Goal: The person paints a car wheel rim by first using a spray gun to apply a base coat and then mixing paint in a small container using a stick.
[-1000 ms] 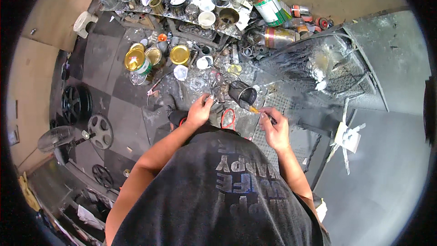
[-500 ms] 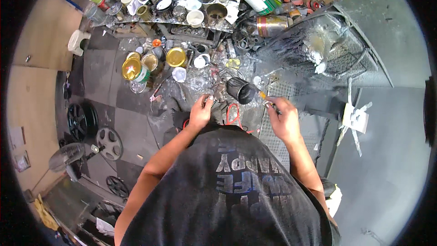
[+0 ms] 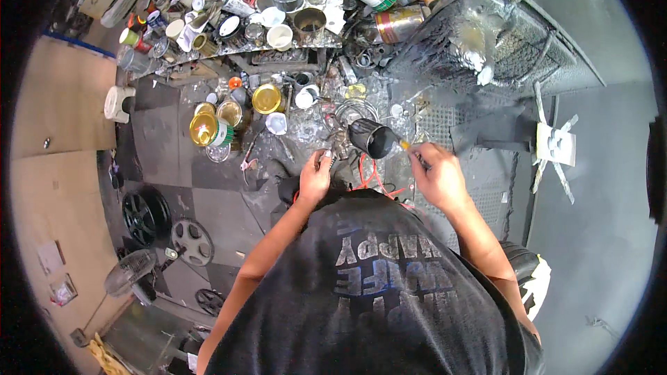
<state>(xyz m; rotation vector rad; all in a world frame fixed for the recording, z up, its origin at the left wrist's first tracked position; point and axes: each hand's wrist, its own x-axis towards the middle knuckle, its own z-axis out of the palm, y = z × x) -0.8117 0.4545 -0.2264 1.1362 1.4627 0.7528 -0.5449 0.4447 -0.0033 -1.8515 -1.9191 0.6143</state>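
My right hand [image 3: 439, 173] is closed, pinching a thin tool with a yellow part [image 3: 405, 144]. The tool points at the mouth of a dark, blackened cup [image 3: 370, 139], which is tilted with its opening toward that hand. What supports the cup is hard to make out. My left hand [image 3: 316, 177] stands just left of the cup, fingers curled and thumb up. A small dark ribbed bit shows beside its fingers, but the thing held is mostly hidden. Below the cup runs a red hose [image 3: 368, 173], close to my shirt.
Paint tins [image 3: 203, 129] with golden lids stand on the floor at the left. A cluttered bench [image 3: 243, 48] full of cups and cans lies ahead. Wheels [image 3: 146, 215] and a fan [image 3: 130, 271] are at the left; a paint-crusted grey panel [image 3: 479, 48] stands at the right.
The view has shifted and turned slightly. My right hand still pinches the yellow-parted tool beside the cup; my left hand stays curled at its left.
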